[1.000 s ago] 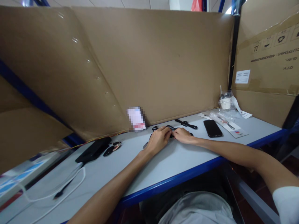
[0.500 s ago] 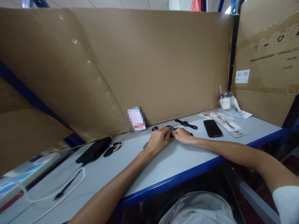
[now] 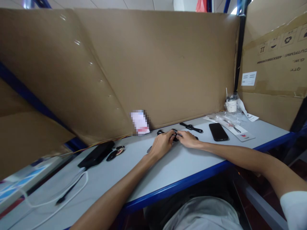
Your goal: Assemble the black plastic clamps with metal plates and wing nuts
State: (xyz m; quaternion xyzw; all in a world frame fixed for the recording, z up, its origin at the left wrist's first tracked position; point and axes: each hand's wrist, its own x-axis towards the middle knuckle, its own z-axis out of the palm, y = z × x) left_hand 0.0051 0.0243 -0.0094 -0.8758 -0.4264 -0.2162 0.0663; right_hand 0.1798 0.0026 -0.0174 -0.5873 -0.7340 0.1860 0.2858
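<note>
My left hand [image 3: 164,140] and my right hand [image 3: 188,139] meet over the middle of the grey table. The fingers of both are closed on a small dark object [image 3: 176,136], mostly covered by them, so its exact kind cannot be made out. A dark end sticks out beside my right hand. Just behind the hands lies a black wristwatch [image 3: 191,127] with its strap spread out flat. Close to the left knuckles is another small black item [image 3: 160,131], partly hidden.
A black phone [image 3: 218,132] lies to the right, beside a white card with a metal utensil [image 3: 236,128] and plastic wrap. Behind stands a wrapped cup [image 3: 231,104]. To the left are keys [image 3: 115,153], a black case [image 3: 97,155] and a white cable [image 3: 85,182]. Cardboard [image 3: 168,64] walls the back.
The fingers have shifted slightly around the dark object, showing a little more of it between them. Both arms stay nearly where they were.
</note>
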